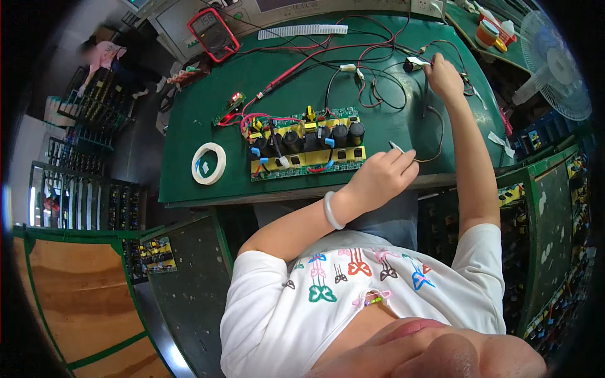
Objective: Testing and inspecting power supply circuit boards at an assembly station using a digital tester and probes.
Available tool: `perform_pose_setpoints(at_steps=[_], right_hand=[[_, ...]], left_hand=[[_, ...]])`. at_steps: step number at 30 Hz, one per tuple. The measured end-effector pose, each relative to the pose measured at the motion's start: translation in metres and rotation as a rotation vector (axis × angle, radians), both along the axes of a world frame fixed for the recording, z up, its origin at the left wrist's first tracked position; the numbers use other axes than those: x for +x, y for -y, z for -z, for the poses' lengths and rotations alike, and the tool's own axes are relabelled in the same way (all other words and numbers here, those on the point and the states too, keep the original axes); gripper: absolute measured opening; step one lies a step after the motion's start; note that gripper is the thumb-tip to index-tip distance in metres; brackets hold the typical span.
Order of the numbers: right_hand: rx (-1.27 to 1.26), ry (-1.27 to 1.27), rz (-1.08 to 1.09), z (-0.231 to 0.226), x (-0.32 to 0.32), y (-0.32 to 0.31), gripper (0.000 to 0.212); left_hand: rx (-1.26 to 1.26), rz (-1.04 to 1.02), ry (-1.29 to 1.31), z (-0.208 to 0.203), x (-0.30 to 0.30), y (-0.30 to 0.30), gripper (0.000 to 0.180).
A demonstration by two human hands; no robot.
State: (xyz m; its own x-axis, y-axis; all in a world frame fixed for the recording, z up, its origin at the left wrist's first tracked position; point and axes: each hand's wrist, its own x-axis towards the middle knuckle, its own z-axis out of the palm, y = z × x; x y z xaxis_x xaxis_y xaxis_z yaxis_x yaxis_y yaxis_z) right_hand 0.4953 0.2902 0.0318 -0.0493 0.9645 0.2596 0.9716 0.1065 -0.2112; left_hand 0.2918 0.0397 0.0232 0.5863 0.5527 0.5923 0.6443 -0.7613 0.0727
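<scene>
My left hand [387, 179] is closed in a pinch just off the right end of a green circuit board. From its fingers sticks the pale tip of a wire lead [395, 147], whose thin cable loops up to the right. My right hand [444, 77] reaches to the far right of the bench, fingers drawn together among cables. A black piece with white tape [413, 63] lies against its fingertips; the grip itself is hidden. The circuit board [307, 173] carries black capacitors, yellow parts and blue connectors. Pink wires join it to a small board [230, 110] with a red light.
A red multimeter [214, 34] stands at the back left, its leads [296, 72] trailing across the green bench [189, 126]. A tape roll [208, 164] lies left of the board. A white fan [558, 63] stands far right. Another person [104, 57] bends over racks at left.
</scene>
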Motion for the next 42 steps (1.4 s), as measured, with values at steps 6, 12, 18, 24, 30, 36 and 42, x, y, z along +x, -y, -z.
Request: perform_pose_setpoints(at_steps=[6,12,18,24,30,36,42], right_hand=[[-0.106,0.271,-0.008,0.002,-0.037,-0.017,0.039],[-0.077,0.233,-0.064,0.031,-0.026,-0.054,0.029],[-0.061,0.263,-0.111,0.026,-0.024,-0.050,0.032],[0.191,0.315,-0.212,-0.019,-0.080,-0.001,0.035],[0.250,0.066,-0.770,0.009,-0.140,0.007,0.031],[-0.149,-0.004,-0.764,-0.005,-0.144,-0.004,0.018],[0.176,0.027,-0.919,-0.007,-0.121,-0.007,0.012]], left_hand=[[-0.182,0.172,0.156,-0.002,-0.052,0.043,0.022],[-0.269,0.042,0.248,-0.007,-0.105,0.086,0.027],[-0.112,-0.124,0.272,-0.029,-0.138,0.096,0.027],[0.027,-0.392,0.303,-0.054,-0.170,0.069,0.025],[-0.037,-0.405,0.183,-0.059,-0.196,0.010,0.015],[-0.113,-0.328,-0.012,-0.052,-0.209,-0.028,0.017],[-0.311,-0.254,-0.202,-0.054,-0.199,-0.052,0.024]])
